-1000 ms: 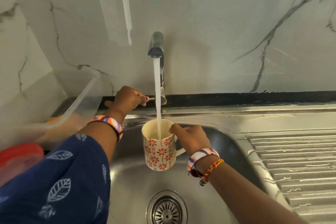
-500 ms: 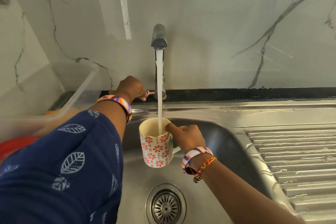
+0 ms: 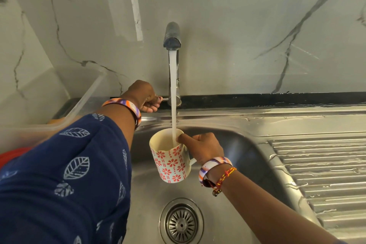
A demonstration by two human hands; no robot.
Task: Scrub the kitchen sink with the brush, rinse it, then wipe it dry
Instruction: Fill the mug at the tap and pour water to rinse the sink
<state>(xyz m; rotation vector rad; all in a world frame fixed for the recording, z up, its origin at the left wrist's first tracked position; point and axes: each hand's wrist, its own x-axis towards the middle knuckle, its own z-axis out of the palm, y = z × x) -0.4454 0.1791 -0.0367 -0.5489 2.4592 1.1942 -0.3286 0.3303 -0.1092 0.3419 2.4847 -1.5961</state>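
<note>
A steel sink [image 3: 247,148] fills the lower middle, its round drain [image 3: 181,224] near the bottom. Water runs from the tap [image 3: 172,37] in a steady stream into a white mug with red flowers [image 3: 170,162]. My right hand [image 3: 202,147] grips the mug by its handle and holds it above the basin, thumb on the rim. My left hand [image 3: 145,96] grips the tap's small lever at the base of the spout. No brush is visible.
A ribbed, wet steel drainboard [image 3: 320,174] lies to the right. A clear plastic container [image 3: 59,109] stands at the left with something red [image 3: 13,157] below it. A marble wall [image 3: 237,25] rises behind the sink.
The view has shifted slightly, so tap and mug sit lower and further right in the picture. Both hands keep their holds, and water keeps pouring into the mug.
</note>
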